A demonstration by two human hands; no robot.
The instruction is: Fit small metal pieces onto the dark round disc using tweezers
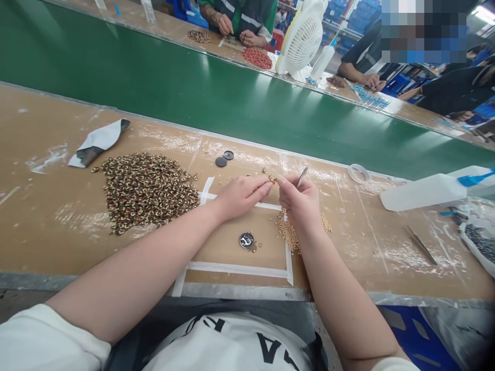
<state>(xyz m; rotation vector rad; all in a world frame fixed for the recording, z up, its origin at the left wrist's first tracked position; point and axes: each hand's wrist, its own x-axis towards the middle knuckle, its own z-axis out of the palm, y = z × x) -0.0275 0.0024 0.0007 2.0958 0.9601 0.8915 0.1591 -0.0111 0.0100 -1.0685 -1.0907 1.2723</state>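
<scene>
My left hand [247,195] is closed, with a tiny piece with red on it [273,182] pinched at its fingertips. Right beside it, my right hand [299,198] is closed round metal tweezers [302,176]; only their back end shows, and the tips are hidden. Below my right hand lies a scatter of small beige beads [291,231]. A small round dish of dark, shiny liquid [246,240] sits nearer to me, inside white tape lines [240,269]. Left of my hands spreads a large pile of small dark, cream and red pieces [149,190].
Behind my hands lie two black round caps [221,162]. To the right are a tape ring [359,174], a white squeeze bottle [425,191], other tweezers [421,245] and a bag [481,242]. A green belt [193,98] separates me from co-workers and a fan [303,38].
</scene>
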